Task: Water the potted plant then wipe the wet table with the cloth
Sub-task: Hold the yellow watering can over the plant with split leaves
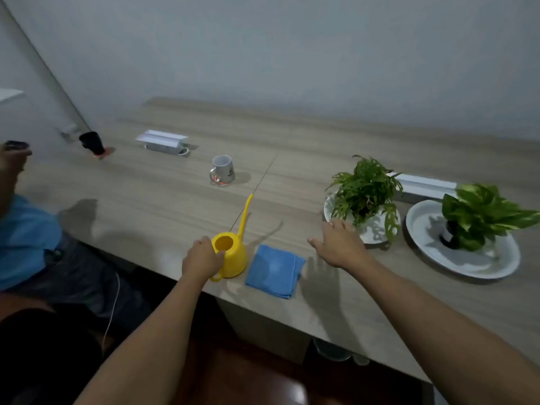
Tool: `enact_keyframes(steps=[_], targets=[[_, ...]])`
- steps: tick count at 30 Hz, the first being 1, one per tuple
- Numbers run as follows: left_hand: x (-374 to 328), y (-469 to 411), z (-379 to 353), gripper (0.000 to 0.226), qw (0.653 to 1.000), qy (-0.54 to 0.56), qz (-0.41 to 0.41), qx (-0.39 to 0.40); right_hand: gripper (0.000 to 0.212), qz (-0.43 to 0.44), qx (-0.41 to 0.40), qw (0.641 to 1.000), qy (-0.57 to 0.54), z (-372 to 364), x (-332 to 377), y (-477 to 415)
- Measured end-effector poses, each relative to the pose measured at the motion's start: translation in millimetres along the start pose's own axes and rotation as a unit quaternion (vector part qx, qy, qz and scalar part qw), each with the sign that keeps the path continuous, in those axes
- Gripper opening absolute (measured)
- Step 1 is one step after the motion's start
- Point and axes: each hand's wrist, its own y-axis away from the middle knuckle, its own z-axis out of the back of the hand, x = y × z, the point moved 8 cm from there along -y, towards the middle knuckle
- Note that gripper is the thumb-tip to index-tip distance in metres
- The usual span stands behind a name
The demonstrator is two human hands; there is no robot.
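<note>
A yellow watering can [233, 255] with a long thin spout stands near the table's front edge. My left hand [201, 258] is closed on its rim and handle side. Just right of the can lies a folded blue cloth [274, 270]. My right hand [339, 244] hovers flat with fingers spread, between the cloth and a leafy potted plant [365, 191] that sits on a white plate [371, 232]. A second potted plant [479, 214] with broad leaves stands on a larger white plate [467, 264] at the far right.
A white mug [222, 170] stands mid-table. A white box [162, 141] and a dark cup [91, 143] lie at the back left, another white box [423, 187] behind the plants. A person in a blue shirt [26, 238] sits at the left.
</note>
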Motion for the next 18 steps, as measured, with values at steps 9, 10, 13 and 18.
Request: enact_keyframes(steps=[9, 10, 13, 18], targets=[[26.9, 1.5, -39.7, 0.046, 0.994, 0.1, 0.016, 0.038, 0.063, -0.014, 0.037, 0.999, -0.001, -44.4, 0.0, 3.0], [28.3, 2.4, -43.0, 0.048, 0.991, 0.128, 0.02, 0.034, 0.063, -0.015, 0.039, 0.999, -0.002, -46.7, -2.4, 4.0], [35.4, 7.0, -50.3, 0.048, 0.962, 0.27, 0.048, 0.002, 0.062, -0.015, 0.067, 0.997, -0.021, -53.9, -12.6, 8.6], [33.8, 16.4, -54.4, 0.046, 0.91, 0.398, 0.09, -0.078, 0.066, -0.023, 0.1, 0.994, -0.046, -61.9, -48.3, 17.7]])
